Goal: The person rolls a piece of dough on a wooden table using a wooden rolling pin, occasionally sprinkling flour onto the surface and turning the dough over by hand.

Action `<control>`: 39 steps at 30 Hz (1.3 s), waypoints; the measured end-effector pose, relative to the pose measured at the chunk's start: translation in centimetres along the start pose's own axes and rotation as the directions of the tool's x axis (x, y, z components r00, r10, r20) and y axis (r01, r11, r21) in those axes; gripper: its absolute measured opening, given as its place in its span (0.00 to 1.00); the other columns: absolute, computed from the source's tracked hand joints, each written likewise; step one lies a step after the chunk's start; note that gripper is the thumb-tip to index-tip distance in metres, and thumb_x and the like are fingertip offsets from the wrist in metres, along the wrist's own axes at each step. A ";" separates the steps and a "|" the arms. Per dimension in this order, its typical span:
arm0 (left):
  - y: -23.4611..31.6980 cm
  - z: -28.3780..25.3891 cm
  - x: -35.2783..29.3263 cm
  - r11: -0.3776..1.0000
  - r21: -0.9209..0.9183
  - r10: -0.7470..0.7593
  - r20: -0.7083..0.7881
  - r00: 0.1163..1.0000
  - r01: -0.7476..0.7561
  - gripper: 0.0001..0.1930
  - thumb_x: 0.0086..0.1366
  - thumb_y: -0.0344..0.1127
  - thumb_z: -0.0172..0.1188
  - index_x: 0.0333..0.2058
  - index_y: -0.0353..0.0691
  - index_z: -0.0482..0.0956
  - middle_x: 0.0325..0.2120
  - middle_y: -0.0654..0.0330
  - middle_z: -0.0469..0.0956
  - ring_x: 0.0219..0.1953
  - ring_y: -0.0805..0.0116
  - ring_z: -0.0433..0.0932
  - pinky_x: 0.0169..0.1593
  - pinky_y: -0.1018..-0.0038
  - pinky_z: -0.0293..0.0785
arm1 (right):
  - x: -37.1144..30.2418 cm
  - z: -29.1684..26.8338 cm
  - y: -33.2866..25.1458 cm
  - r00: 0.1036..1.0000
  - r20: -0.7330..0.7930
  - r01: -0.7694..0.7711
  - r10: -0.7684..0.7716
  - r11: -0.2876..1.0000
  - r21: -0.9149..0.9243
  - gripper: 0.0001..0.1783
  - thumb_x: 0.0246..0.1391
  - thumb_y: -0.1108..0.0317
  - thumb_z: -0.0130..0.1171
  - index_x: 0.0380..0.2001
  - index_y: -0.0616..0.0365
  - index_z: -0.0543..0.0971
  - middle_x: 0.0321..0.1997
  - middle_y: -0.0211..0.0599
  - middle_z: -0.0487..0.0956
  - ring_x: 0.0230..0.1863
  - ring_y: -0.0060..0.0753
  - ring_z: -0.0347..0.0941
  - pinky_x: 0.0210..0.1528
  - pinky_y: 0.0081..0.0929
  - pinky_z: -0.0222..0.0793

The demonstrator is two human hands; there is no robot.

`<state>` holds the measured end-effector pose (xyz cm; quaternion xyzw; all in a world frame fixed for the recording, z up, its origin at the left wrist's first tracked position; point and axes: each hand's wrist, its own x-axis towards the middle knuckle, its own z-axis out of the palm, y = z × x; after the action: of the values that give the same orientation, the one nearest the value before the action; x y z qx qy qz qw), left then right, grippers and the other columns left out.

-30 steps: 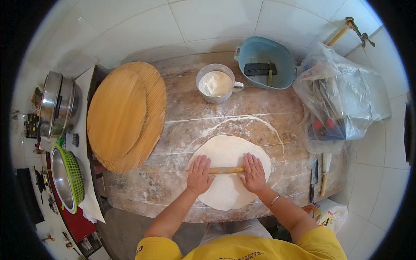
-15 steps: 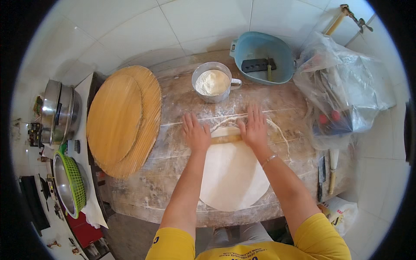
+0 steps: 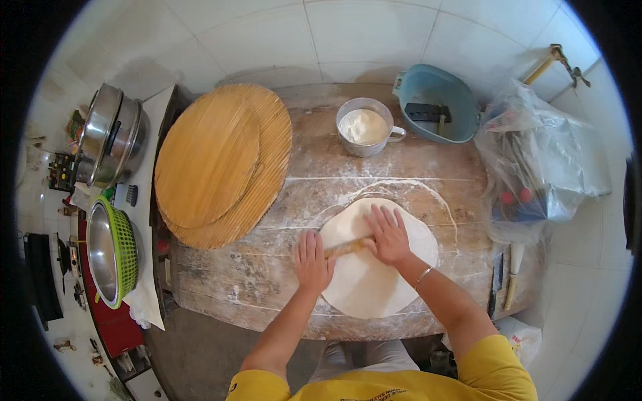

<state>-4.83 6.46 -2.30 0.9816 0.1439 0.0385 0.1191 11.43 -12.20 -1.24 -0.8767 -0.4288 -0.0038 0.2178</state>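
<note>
A broad sheet of pale dough [image 3: 372,289] lies flat on a floured wooden worktop. Across it rests a short wooden rolling pin [image 3: 349,247], tilted so that its right end is farther from me. My left hand [image 3: 313,262] presses flat on the pin's left end, at the dough's left edge, with fingers stretched out. Over the right end lies my right hand [image 3: 388,235], palm down and fingers extended above the dough. Both palms cover the pin's ends, so only its middle shows. A curved trail of flour runs beyond the dough's far edge.
A metal mug of flour [image 3: 364,127] stands behind the dough, beside a blue basin [image 3: 436,100]. Round wooden boards [image 3: 210,160] lie at left. A plastic-covered bundle [image 3: 545,157] and a knife [image 3: 496,281] are at right. A green basket [image 3: 125,250] sits far left.
The rolling pin has come nearer to me over the dough and turned from nearly level to slanted. Both hands moved with it, the left now nearer than the right. The whole view has shifted.
</note>
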 end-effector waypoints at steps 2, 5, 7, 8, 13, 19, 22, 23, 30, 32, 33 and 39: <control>-1.9 0.4 3.8 0.998 0.018 -0.068 -0.014 0.998 0.068 0.36 0.63 0.46 0.54 0.65 0.33 0.58 0.65 0.45 0.57 0.69 0.46 0.51 0.69 0.49 0.46 | 4.3 1.9 0.4 0.998 -0.056 -0.028 0.027 0.999 -0.024 0.29 0.55 0.54 0.54 0.57 0.56 0.71 0.67 0.50 0.64 0.65 0.53 0.62 0.67 0.52 0.51; -2.7 0.4 9.0 0.990 0.053 -0.123 -0.082 0.989 0.128 0.34 0.63 0.46 0.53 0.65 0.38 0.59 0.66 0.47 0.57 0.69 0.47 0.53 0.68 0.50 0.48 | 9.9 3.1 2.4 0.994 -0.096 -0.054 0.056 0.998 0.026 0.28 0.58 0.54 0.51 0.57 0.60 0.71 0.65 0.53 0.66 0.64 0.53 0.63 0.66 0.49 0.55; -4.0 0.6 11.2 0.989 0.034 -0.138 -0.109 0.984 0.142 0.34 0.63 0.46 0.53 0.65 0.40 0.59 0.66 0.46 0.56 0.68 0.47 0.53 0.67 0.51 0.50 | 11.8 3.9 2.8 0.995 -0.025 -0.097 0.099 0.992 0.075 0.27 0.59 0.54 0.50 0.56 0.60 0.72 0.64 0.54 0.67 0.64 0.52 0.63 0.65 0.46 0.57; -4.5 0.7 11.4 0.989 0.023 -0.143 -0.123 0.982 0.146 0.34 0.62 0.46 0.53 0.66 0.41 0.59 0.66 0.46 0.56 0.68 0.46 0.54 0.67 0.51 0.51 | 12.4 4.3 2.8 0.989 0.051 -0.140 0.136 0.986 0.091 0.27 0.59 0.54 0.50 0.56 0.61 0.72 0.64 0.54 0.67 0.63 0.52 0.63 0.64 0.45 0.58; -4.3 0.7 11.5 0.975 0.013 -0.219 -0.133 0.967 0.223 0.36 0.62 0.48 0.55 0.66 0.40 0.58 0.66 0.45 0.56 0.68 0.45 0.54 0.66 0.51 0.53 | 12.3 3.4 2.0 0.990 -0.089 -0.109 0.109 0.994 0.011 0.29 0.59 0.50 0.51 0.57 0.56 0.71 0.66 0.49 0.65 0.64 0.50 0.63 0.64 0.45 0.58; -1.1 0.9 1.3 0.997 -0.012 -0.076 -0.040 0.996 0.075 0.41 0.61 0.54 0.57 0.65 0.33 0.57 0.66 0.41 0.53 0.68 0.41 0.50 0.68 0.48 0.45 | 0.6 0.2 -0.7 0.999 -0.031 -0.018 0.019 0.999 0.043 0.28 0.52 0.50 0.59 0.54 0.50 0.73 0.66 0.45 0.66 0.64 0.53 0.62 0.62 0.51 0.56; 0.7 -0.5 -3.4 0.995 -0.096 0.042 0.101 0.994 -0.032 0.40 0.61 0.52 0.57 0.65 0.33 0.57 0.67 0.42 0.53 0.69 0.44 0.49 0.69 0.49 0.42 | -6.4 0.0 -2.2 0.991 0.015 -0.131 0.130 0.988 0.083 0.26 0.43 0.61 0.67 0.47 0.55 0.74 0.64 0.43 0.68 0.63 0.52 0.64 0.59 0.48 0.59; 0.6 -0.9 -4.9 0.992 -0.120 0.064 0.175 0.982 -0.043 0.40 0.61 0.52 0.57 0.65 0.33 0.56 0.67 0.42 0.52 0.70 0.44 0.48 0.70 0.48 0.41 | -8.7 1.1 -2.6 0.986 -0.058 -0.152 0.158 0.984 0.094 0.27 0.42 0.63 0.67 0.47 0.57 0.73 0.65 0.45 0.67 0.63 0.52 0.64 0.59 0.48 0.58; 1.4 0.0 -3.0 0.966 -0.104 0.251 0.186 0.950 -0.235 0.38 0.61 0.49 0.55 0.66 0.36 0.57 0.68 0.44 0.52 0.71 0.47 0.47 0.70 0.51 0.41 | -13.9 -1.3 -4.5 0.943 0.003 -0.334 0.334 0.942 0.031 0.34 0.51 0.56 0.60 0.60 0.56 0.66 0.69 0.50 0.61 0.68 0.55 0.58 0.69 0.55 0.45; 2.3 1.6 0.8 0.970 -0.058 0.243 0.125 0.962 -0.238 0.38 0.61 0.50 0.55 0.66 0.36 0.57 0.67 0.44 0.52 0.71 0.47 0.48 0.70 0.50 0.42 | -10.8 -0.6 -1.7 0.922 -0.041 -0.386 0.384 0.921 -0.062 0.37 0.54 0.52 0.56 0.65 0.54 0.62 0.70 0.51 0.60 0.69 0.56 0.55 0.70 0.58 0.42; 2.5 2.1 3.4 0.968 -0.037 0.250 0.082 0.965 -0.248 0.38 0.61 0.51 0.55 0.66 0.37 0.58 0.67 0.44 0.53 0.70 0.47 0.49 0.70 0.49 0.43 | -8.9 0.6 0.2 0.906 -0.073 -0.423 0.417 0.901 -0.098 0.39 0.56 0.50 0.53 0.68 0.52 0.60 0.70 0.52 0.59 0.70 0.56 0.54 0.70 0.59 0.40; 2.8 2.3 14.1 0.999 -0.039 0.001 -0.122 0.992 -0.006 0.36 0.64 0.53 0.54 0.66 0.40 0.58 0.67 0.43 0.54 0.70 0.47 0.48 0.70 0.50 0.43 | 3.0 0.8 6.5 0.805 -0.325 -0.529 0.496 0.848 -0.014 0.37 0.57 0.48 0.53 0.66 0.54 0.62 0.71 0.53 0.56 0.70 0.55 0.53 0.70 0.55 0.43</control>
<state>9.66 7.45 -3.22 0.9751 0.1486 0.1016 0.1293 18.08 -13.11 -3.85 -0.9583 -0.1356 -0.1041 0.2290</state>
